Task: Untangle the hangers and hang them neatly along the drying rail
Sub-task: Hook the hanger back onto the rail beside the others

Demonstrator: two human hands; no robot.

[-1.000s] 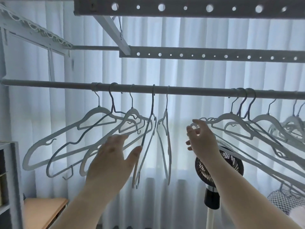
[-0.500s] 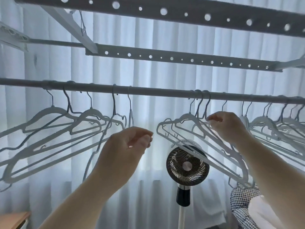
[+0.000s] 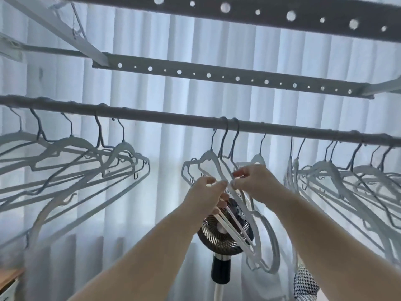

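No text, label, brand, number or sign can be read anywhere here, neither on the rail (image 3: 173,118), the hangers (image 3: 219,168) nor the fan (image 3: 223,237).

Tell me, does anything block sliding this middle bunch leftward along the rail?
Nothing visible: the rail is bare between the middle bunch and the left hangers. Left hand and right hand pinch the bunch.

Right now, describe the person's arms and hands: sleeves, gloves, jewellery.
The left arm and right arm are bare to the frame edge, no sleeves. The left hand and right hand wear no gloves; no ring, watch or bracelet is visible.
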